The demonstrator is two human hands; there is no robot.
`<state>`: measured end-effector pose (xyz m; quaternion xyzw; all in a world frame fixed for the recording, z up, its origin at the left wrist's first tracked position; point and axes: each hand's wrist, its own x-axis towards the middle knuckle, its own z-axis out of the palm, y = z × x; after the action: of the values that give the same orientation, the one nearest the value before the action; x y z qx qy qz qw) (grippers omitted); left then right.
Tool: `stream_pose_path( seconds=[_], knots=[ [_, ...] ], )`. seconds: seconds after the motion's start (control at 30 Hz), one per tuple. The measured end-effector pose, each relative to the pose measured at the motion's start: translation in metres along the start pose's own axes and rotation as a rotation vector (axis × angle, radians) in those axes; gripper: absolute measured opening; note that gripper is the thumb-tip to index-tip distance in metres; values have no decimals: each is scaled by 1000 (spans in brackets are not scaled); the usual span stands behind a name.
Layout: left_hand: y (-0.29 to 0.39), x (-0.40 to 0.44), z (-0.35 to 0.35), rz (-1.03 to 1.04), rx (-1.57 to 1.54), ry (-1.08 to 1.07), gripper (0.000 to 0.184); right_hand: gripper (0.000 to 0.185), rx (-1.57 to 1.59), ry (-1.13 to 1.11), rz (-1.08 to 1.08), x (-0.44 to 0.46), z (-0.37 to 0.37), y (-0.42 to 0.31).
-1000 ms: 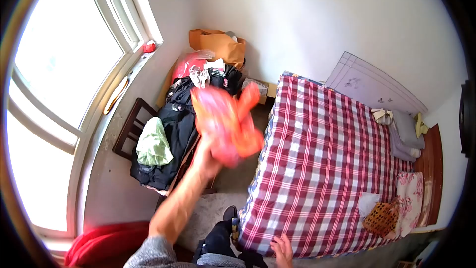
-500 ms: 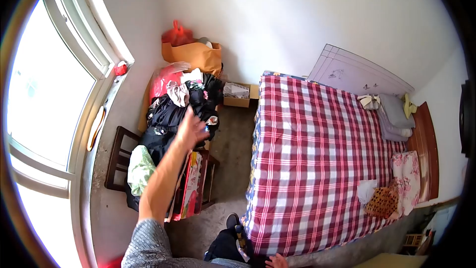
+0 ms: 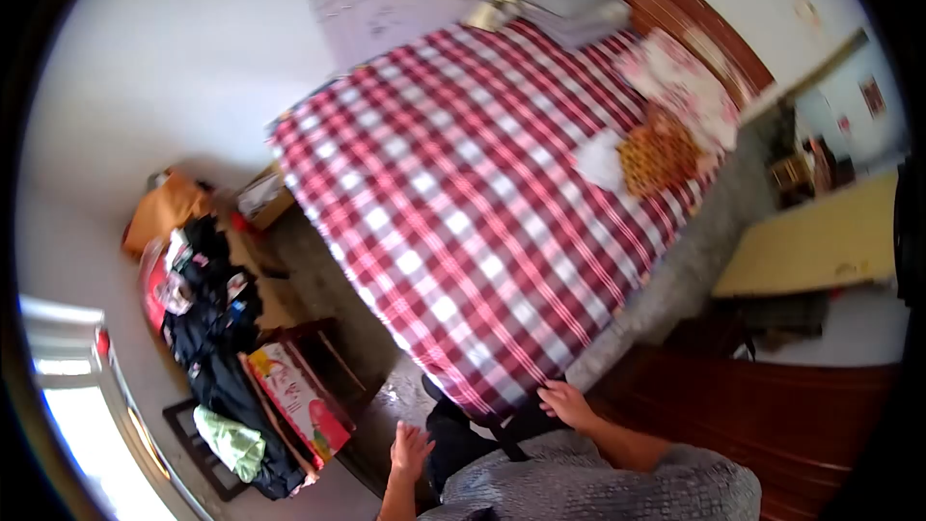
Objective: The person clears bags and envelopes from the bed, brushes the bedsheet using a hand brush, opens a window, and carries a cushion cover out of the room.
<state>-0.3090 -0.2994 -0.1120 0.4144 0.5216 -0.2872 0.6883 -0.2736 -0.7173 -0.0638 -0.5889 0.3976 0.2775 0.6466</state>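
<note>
Low in the view, my left hand (image 3: 412, 449) has its fingers apart and holds nothing, to the right of a red and yellow box (image 3: 301, 403). My right hand (image 3: 568, 403) is beside the near corner of the bed, in front of my body, its fingers spread and nothing in it. A red and white checked sheet (image 3: 453, 193) covers the bed. Dark clothes (image 3: 217, 318) lie in a heap at the left, with a light green cloth (image 3: 231, 444) at their near end.
An orange bag (image 3: 169, 212) and an open carton (image 3: 262, 198) stand at the far left. On the bed are a leopard-print cloth (image 3: 659, 159), a white bag (image 3: 600, 162), a floral pillow (image 3: 680, 87) and folded grey bedding (image 3: 569, 5). Dark red wooden furniture (image 3: 733, 425) is at the lower right.
The view has turned right. My left hand, which held an orange-red bag a second ago, has let it go and drawn back toward my body; the bag was seen on the orange bag half a second ago.
</note>
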Motion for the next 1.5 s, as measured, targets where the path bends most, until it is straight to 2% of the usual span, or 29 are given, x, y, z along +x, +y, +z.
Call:
stream_pose_path(
  seconds=[0.13,0.2,0.27,0.3,0.33,0.4,0.43,0.47,0.5,0.53,0.57,0.6,0.7,0.73,0.83,0.9,0.93,0.97,1.03,1.07,1.1,1.17,1.23,1.27,1.3,1.33,1.4,1.47,1.5],
  knots=[
    [-54,-51,47,-6,59,196,88,78,-5,-21,0,64,-113,0],
    [-78,-66,72,-15,-101,268,57,79,-18,28,-43,99,-173,-10],
    [-91,-80,120,-43,-12,344,57,73,4,109,-74,132,-230,-28],
    [-93,-83,144,-65,61,406,58,70,-38,98,-45,174,-261,-10],
    [-96,-82,162,-60,72,413,58,69,-94,177,-54,192,-286,-29],
    [-104,-78,193,16,141,241,56,72,-1,122,18,237,-334,-69],
    [-104,-73,211,18,144,246,56,57,204,220,-33,256,-347,-88],
    [-99,-65,232,-15,195,241,54,59,294,278,37,270,-362,-117],
    [-94,-61,254,-47,242,240,52,62,421,201,43,323,-385,-103],
    [-90,-60,280,-44,242,249,52,60,453,201,41,362,-406,-122],
    [-85,-63,308,-24,239,226,50,56,395,265,-25,357,-410,-152],
    [-82,-64,325,-2,234,203,47,59,410,238,41,377,-425,-171],
    [-87,-59,335,14,310,165,44,78,689,303,-3,458,-449,-209],
    [-92,-61,336,19,299,177,44,97,707,300,16,472,-456,-225],
    [-114,-84,334,69,256,261,45,106,859,286,11,514,-458,-260],
    [-125,-92,330,-37,302,288,44,108,881,271,22,542,-458,-278],
    [-137,-92,321,-32,291,299,44,94,919,220,-22,550,-458,-285],
    [-148,-89,311,-37,264,300,45,94,919,212,-20,559,-452,-291],
    [-165,-89,298,-57,211,303,47,75,905,305,-137,581,-440,-295],
    [-165,-92,309,-45,252,304,48,59,1034,403,-188,574,-423,-309],
    [-147,-96,347,-46,250,309,48,59,1033,400,-183,576,-413,-309],
    [-109,-105,403,-96,306,404,48,47,914,179,-88,567,-383,-305],
    [-117,-81,372,-42,326,282,49,41,770,10,-63,544,-340,-290],
    [-99,-75,381,-45,388,235,48,41,665,-69,-56,519,-321,-267],
    [-100,-68,378,-53,347,258,48,41,541,-185,-43,491,-294,-243],
    [-105,-97,392,-80,402,297,75,41,420,-297,-22,458,-274,-215],
    [-103,-94,382,37,240,246,66,40,171,-518,73,383,-245,-149],
    [-106,-88,371,2,-74,149,81,40,-86,-755,209,310,-223,-83],
    [-109,-86,358,21,-101,155,81,40,-181,-859,274,272,-216,-56]
  ],
)
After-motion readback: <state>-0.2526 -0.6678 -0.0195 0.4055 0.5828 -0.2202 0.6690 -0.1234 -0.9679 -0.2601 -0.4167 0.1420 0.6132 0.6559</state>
